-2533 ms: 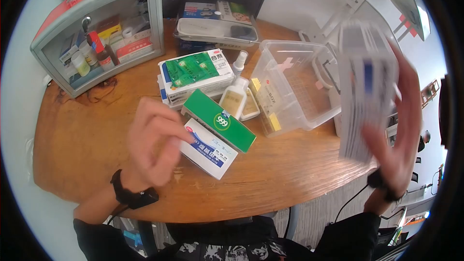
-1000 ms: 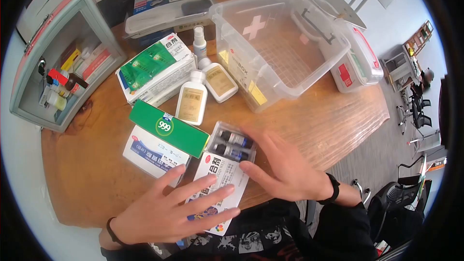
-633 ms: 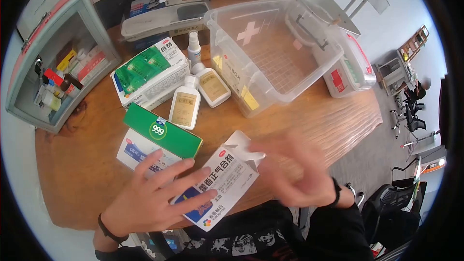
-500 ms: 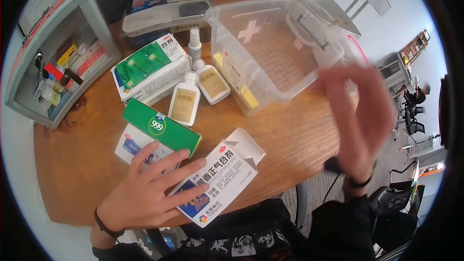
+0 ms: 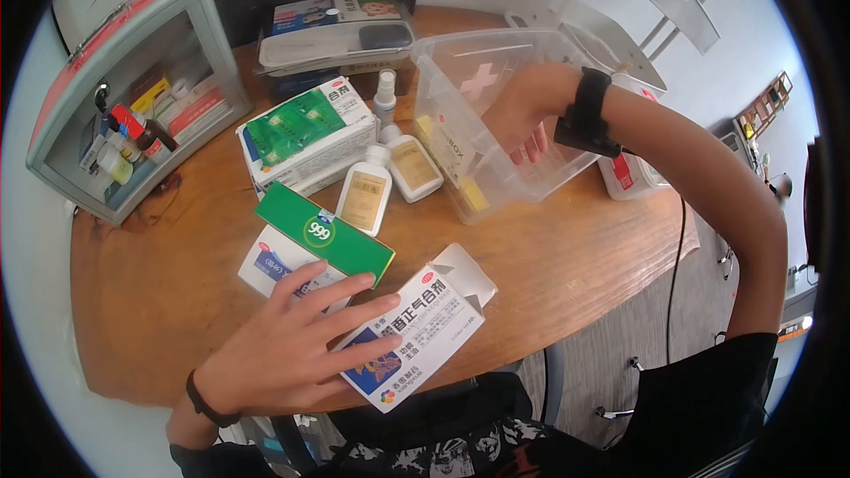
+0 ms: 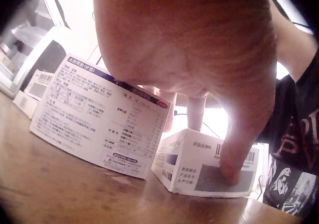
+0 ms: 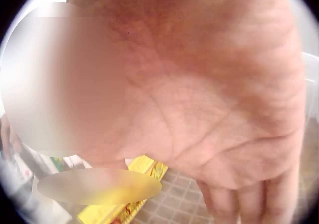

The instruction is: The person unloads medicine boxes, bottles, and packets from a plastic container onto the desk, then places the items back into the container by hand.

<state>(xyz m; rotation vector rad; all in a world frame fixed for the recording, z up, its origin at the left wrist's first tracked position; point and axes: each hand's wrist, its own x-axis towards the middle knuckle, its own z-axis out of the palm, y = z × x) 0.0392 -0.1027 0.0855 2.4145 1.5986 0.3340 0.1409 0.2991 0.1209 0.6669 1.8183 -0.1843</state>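
My left hand [image 5: 301,345] lies with fingers spread over a white-and-blue carton [image 5: 425,336] whose end flap stands up, and over the edge of another white box [image 5: 266,264]. In the left wrist view, the thumb [image 6: 232,169] touches the carton's end face [image 6: 214,179]. My right hand [image 5: 527,111] reaches down inside the clear plastic bin [image 5: 549,186]. Its visible fingers [image 7: 249,204] hang fairly straight in the right wrist view. A yellow box [image 7: 99,214] lies beside the thumb side; blurring there hides whether they touch.
A green 999 box [image 5: 328,235], two white bottles [image 5: 363,199], a spray bottle [image 5: 385,97] and a carton with a green packet [image 5: 301,133] stand left of the bin. A glass-fronted case [image 5: 142,133] is at far left, a lidded container [image 5: 336,49] behind, and a white box [image 5: 620,179] at right.
My right hand has left the carton's flap end, swung right and moved into the clear bin. The left hand stays on the carton. Earlier vials showed in a tray by the carton's end.
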